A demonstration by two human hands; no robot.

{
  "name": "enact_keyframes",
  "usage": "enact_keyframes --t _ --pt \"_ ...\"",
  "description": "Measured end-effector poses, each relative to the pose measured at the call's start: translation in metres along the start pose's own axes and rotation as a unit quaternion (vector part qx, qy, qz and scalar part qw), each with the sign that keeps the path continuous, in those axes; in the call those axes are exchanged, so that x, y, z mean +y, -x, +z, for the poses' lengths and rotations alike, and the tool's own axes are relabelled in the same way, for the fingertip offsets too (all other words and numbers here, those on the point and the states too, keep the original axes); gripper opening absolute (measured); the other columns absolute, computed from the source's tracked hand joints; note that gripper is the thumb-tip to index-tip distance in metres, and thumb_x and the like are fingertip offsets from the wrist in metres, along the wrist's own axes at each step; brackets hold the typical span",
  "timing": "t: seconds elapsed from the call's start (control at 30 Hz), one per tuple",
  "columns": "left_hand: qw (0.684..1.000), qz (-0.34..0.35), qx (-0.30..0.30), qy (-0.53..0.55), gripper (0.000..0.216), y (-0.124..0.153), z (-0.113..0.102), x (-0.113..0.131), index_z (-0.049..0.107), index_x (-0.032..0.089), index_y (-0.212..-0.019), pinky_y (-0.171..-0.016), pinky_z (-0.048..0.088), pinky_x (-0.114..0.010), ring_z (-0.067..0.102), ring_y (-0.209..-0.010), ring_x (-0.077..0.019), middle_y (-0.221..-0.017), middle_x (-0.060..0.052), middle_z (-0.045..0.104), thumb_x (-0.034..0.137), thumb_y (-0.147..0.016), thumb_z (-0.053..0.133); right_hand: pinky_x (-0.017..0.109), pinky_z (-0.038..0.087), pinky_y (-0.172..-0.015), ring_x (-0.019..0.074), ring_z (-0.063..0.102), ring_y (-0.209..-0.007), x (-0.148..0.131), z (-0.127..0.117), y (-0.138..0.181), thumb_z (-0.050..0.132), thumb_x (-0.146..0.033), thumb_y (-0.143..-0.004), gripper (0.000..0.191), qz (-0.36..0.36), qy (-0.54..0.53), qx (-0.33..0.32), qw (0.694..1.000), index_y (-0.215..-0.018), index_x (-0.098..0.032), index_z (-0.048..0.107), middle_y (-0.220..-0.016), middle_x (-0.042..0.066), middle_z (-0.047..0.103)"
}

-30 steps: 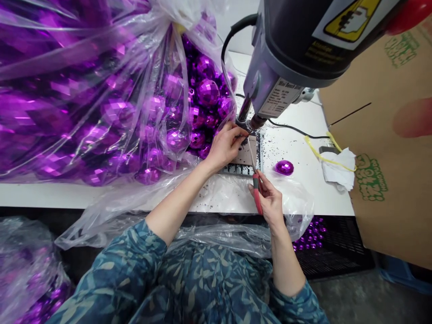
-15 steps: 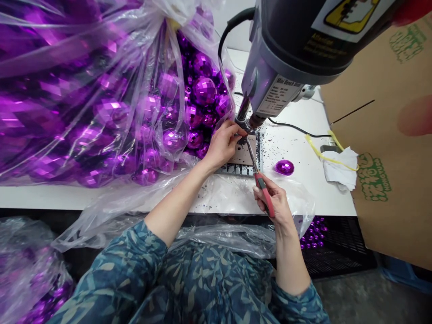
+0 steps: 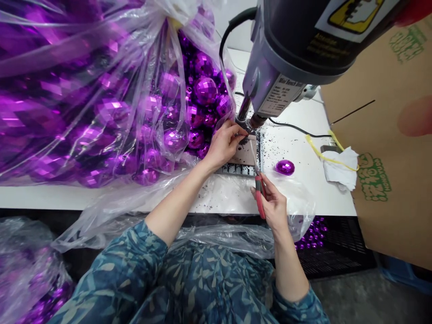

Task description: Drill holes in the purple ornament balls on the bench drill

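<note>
While the right hand (image 3: 275, 209) was closed around the long-nosed pliers with red-and-black handles and slim metal jaws (image 3: 258, 185), their long axis ran away from the person's body, leaning slightly left, across the flat light-brown board (image 3: 245, 155) on the metal drill base (image 3: 238, 169). From where I stood, the tips ended just below the pinched fingertips of the left hand (image 3: 224, 144); whether they touched, I could not tell. Those fingertips were drawn together just beside the dark cylindrical chuck (image 3: 257, 121) of the grey-and-black bench drill (image 3: 303, 54), and whatever they might have held was too small to make out. The left hand was the nearer to the chuck, reaching in from the left. Right of the board, beyond the right hand, one shiny purple faceted ball (image 3: 285, 167) lay on the white tabletop (image 3: 337, 204).
</note>
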State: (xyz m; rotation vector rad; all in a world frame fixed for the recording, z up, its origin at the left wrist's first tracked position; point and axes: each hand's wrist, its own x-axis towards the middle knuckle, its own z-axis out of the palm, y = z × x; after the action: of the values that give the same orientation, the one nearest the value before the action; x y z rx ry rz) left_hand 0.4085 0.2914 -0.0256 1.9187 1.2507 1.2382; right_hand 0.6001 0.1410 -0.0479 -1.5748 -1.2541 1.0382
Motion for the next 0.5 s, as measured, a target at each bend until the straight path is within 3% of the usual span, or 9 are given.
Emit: enact_keyframes --t 0.13,0.23,0.3,0.37,0.5 --pt "1.0 -0.001 0.004 0.001 0.015 0.0 0.001 0.0 0.073 0.019 -0.097 -0.083 0.056 -0.034 0.064 -0.091 -0.0197 -0.106 -0.008 0.068 0.017 -0.092 0.059 0.039 0.058 -0.107 0.018 0.076 -0.103 -0.001 -0.004 0.005 0.076 -0.037 -0.078 0.066 -0.032 0.069 0.026 0.997 -0.139 -0.022 0.062 -0.121 0.007 0.077" --pt "1.0 0.003 0.013 0.0 0.015 0.0 0.002 -0.001 0.073 0.019 -0.096 -0.085 0.056 -0.034 0.065 -0.092 -0.0198 -0.104 -0.007 0.069 0.017 -0.092 0.059 0.031 0.063 -0.094 0.0145 0.076 -0.085 -0.008 -0.004 0.005 0.078 -0.033 -0.074 0.064 -0.054 0.117 0.049 0.99 -0.136 -0.021 0.065 -0.108 0.004 0.08" --pt "1.0 0.005 0.014 -0.004 0.016 0.0 0.003 -0.001 0.073 0.02 -0.096 -0.087 0.055 -0.034 0.065 -0.093 -0.0196 -0.104 -0.006 0.069 0.016 -0.092 0.058 0.027 0.064 -0.084 0.0128 0.075 -0.081 -0.014 -0.002 0.004 0.077 -0.032 -0.074 0.063 -0.067 0.14 0.066 0.986 -0.134 -0.021 0.066 -0.111 0.005 0.08" --pt "1.0 0.006 0.013 -0.007 0.016 0.0 0.002 0.0 0.073 0.019 -0.096 -0.087 0.055 -0.034 0.065 -0.093 -0.0195 -0.104 -0.006 0.069 0.015 -0.092 0.058 0.026 0.064 -0.082 0.0127 0.075 -0.08 -0.017 0.0 0.002 0.076 -0.032 -0.074 0.062 -0.077 0.155 0.076 0.982 -0.134 -0.021 0.065 -0.116 0.007 0.078" --pt "1.0 0.003 0.01 -0.013 0.015 0.0 0.002 0.002 0.072 0.019 -0.096 -0.086 0.055 -0.034 0.065 -0.093 -0.02 -0.105 -0.007 0.069 0.015 -0.093 0.058 0.031 0.062 -0.095 0.0169 0.078 -0.093 -0.017 0.0 0.0 0.072 -0.031 -0.078 0.059 -0.087 0.17 0.071 0.979 -0.135 -0.02 0.065 -0.12 0.007 0.077"
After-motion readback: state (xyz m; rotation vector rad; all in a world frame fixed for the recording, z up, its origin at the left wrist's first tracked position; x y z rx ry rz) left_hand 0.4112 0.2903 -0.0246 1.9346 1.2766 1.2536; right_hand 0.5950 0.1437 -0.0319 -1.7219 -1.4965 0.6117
